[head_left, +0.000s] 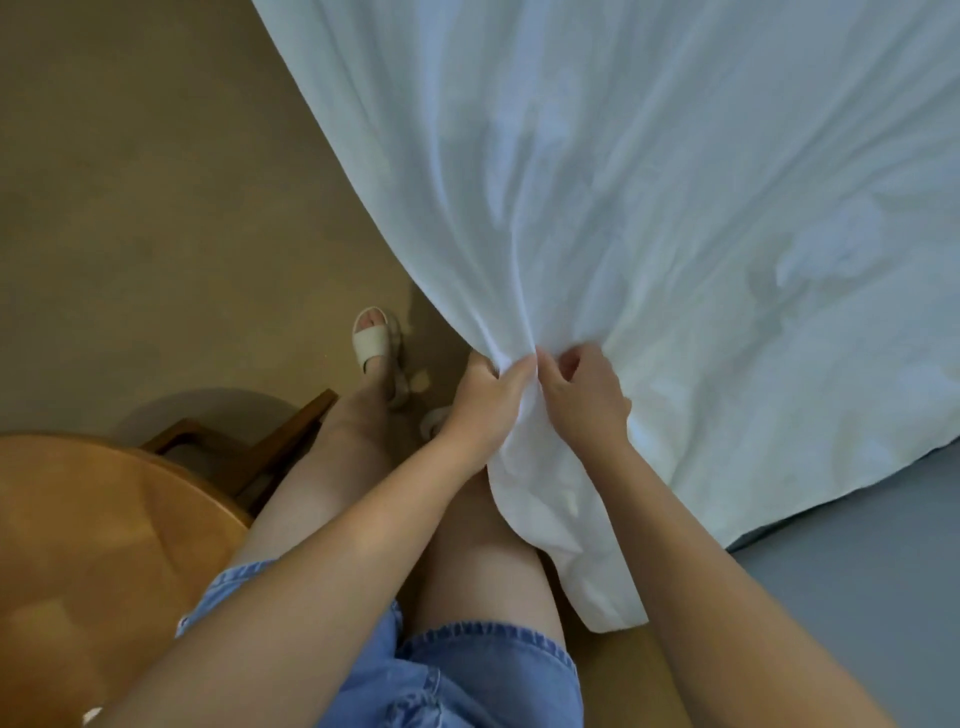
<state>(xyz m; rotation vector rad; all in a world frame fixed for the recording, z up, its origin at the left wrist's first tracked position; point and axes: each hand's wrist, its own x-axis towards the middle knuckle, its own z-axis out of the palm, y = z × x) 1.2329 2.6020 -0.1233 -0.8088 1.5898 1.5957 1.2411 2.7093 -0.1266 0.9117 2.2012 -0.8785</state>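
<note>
A large white sheet (649, 208) spreads across the upper right of the head view and is pulled taut toward me. Its fabric gathers into a bunch between my two hands, and a loose corner hangs down past my right knee. My left hand (485, 400) grips the bunched fabric from the left, fingers curled round it. Beside it and touching, my right hand (584, 397) grips the same bunch from the right. Both forearms reach forward from the bottom of the frame.
A round wooden table (88, 545) stands at the lower left with a wooden chair frame (260, 447) beside it. The floor is tan carpet (156, 208). A grey surface (857, 571) lies at the lower right under the sheet's edge. My legs and a sandalled foot (376, 348) are below.
</note>
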